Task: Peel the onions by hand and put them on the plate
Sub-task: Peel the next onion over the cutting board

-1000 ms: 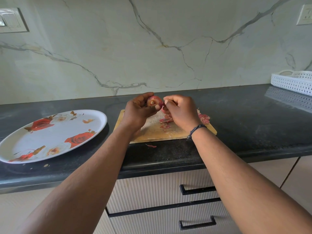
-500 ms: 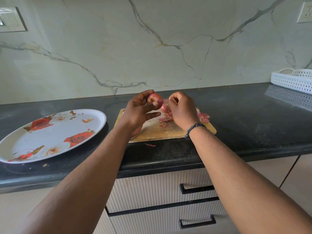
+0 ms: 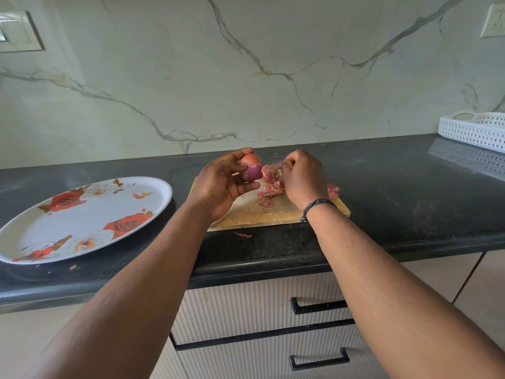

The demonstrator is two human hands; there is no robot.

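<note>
Onion (image 3: 252, 170), small and red with part of its purple flesh bared, sits above the far left part of the wooden chopping board (image 3: 254, 212), gripped in the left hand (image 3: 221, 184) between the thumb on top and the fingers curled underneath. Just to its right, the right hand (image 3: 303, 179) has its fingers curled tightly and pinches a strip of papery skin (image 3: 270, 172) that still hangs from the onion's side. A dark braided band (image 3: 317, 205) circles the right wrist.

Loose pink peelings (image 3: 269, 192) lie scattered on the board beneath the hands, with a few more (image 3: 333, 190) near its right edge. One stray flake (image 3: 244, 235) rests on the black counter (image 3: 396, 192) just in front of the board's near edge.

The oval white plate (image 3: 82, 222) with red rose print stands on the counter towards its left end, well apart from the onion and holding no onions. A white perforated basket (image 3: 475, 129) sits at the far right corner of the counter against the marble wall.
</note>
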